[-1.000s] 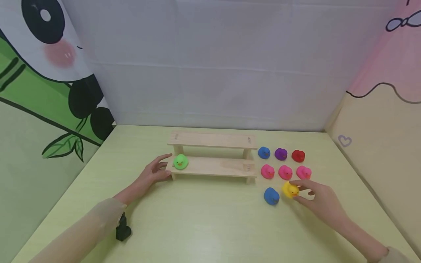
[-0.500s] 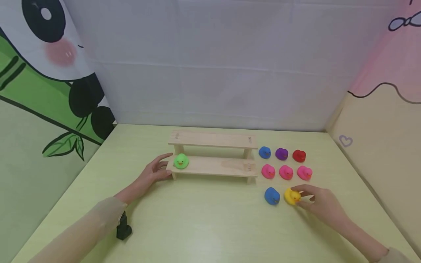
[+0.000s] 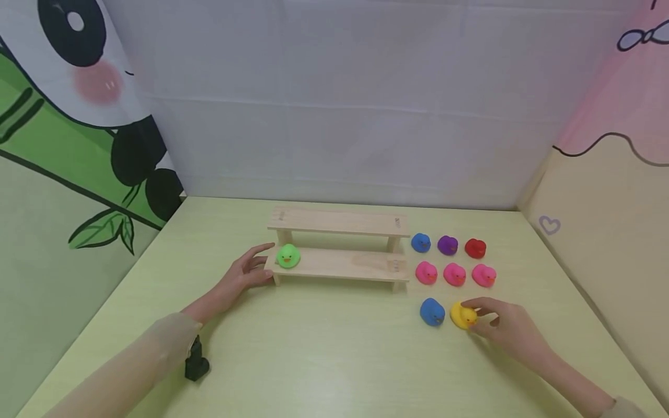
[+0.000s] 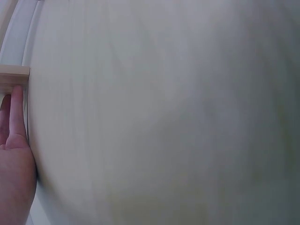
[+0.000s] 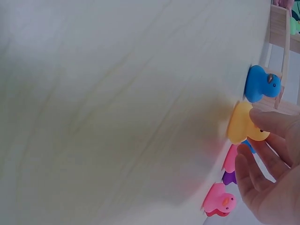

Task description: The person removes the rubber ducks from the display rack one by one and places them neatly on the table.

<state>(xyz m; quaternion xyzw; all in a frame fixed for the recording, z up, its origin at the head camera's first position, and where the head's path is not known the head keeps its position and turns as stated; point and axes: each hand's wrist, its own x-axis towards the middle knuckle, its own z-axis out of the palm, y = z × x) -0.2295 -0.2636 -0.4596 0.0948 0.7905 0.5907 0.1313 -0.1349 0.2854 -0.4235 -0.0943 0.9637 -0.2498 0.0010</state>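
Note:
A two-tier wooden display stand [image 3: 340, 264] stands mid-table. My left hand [image 3: 245, 271] holds the left end of its lower tier, thumb at the front and index finger towards the back. In the left wrist view, fingers [image 4: 17, 112] reach the end of a wooden board. A green rubber duck [image 3: 288, 256] sits on that tier, close to this hand. On the right, a yellow rubber duck [image 3: 463, 315] is pinched between the thumb and fingers of my right hand [image 3: 514, 330]. It appears to rest on the table, beside a blue rubber duck [image 3: 432, 312].
Behind the yellow duck, three pink ducks [image 3: 454, 274] form a row. Farther back are another blue duck [image 3: 420, 242], a purple duck [image 3: 448, 245] and a red duck [image 3: 475, 248]. A black object [image 3: 196, 361] is beneath the left forearm. Printed fabric walls surround the table [image 3: 324, 360].
My right hand has brought the yellow duck slightly nearer the table's front, with most of that movement in the first half second. The left hand keeps its place on the stand.

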